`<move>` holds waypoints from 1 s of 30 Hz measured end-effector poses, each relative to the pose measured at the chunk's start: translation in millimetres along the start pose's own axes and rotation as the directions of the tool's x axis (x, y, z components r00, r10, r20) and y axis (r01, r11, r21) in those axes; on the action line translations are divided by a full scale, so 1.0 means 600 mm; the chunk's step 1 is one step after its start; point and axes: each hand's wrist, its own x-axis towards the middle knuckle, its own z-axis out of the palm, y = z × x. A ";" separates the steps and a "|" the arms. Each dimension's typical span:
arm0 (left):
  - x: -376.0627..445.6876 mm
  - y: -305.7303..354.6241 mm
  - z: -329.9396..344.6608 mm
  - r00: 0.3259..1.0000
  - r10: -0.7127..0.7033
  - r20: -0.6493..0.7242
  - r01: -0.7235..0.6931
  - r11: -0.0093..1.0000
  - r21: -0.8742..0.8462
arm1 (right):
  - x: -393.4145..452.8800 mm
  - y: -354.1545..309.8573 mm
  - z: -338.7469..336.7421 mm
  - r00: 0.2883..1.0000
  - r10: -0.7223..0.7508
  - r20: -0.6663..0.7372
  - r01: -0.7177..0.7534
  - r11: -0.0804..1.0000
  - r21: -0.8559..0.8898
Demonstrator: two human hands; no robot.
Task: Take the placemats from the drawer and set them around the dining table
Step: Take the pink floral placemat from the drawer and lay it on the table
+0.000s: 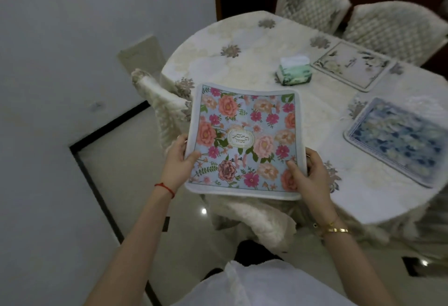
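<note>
Above the table's near edge, a flowered placemat (244, 140) waits to be laid.
Left hand (178, 163) and right hand (309, 176) pinch its near corners, fingers closed on it; lowering it flat, square to the table (254, 46) edge, apart from the blue placemat (397, 142), should suit.

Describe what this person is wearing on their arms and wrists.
Both forearms are bare, no sleeves in view. The left hand has a thin red string bracelet at the wrist. The right hand has gold bracelets at the wrist, one a flat bangle.
</note>
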 end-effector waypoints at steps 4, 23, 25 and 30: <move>0.104 -0.001 0.025 0.989 0.028 0.142 -0.034 0.998 0.045 | 0.034 0.013 0.006 0.990 0.035 -0.134 -0.042 0.998 -0.045; 0.463 -0.008 0.269 0.862 0.004 0.507 -0.118 0.974 0.192 | 0.235 0.113 -0.004 0.832 0.245 -0.497 -0.340 0.934 -0.110; 0.498 -0.021 0.293 0.837 -0.013 0.548 -0.127 0.968 0.217 | 0.257 0.133 0.000 0.803 0.269 -0.532 -0.380 0.919 -0.107; 0.562 -0.067 0.341 0.806 -0.073 0.588 -0.118 0.953 0.279 | 0.299 0.189 0.017 0.758 0.324 -0.566 -0.448 0.889 -0.091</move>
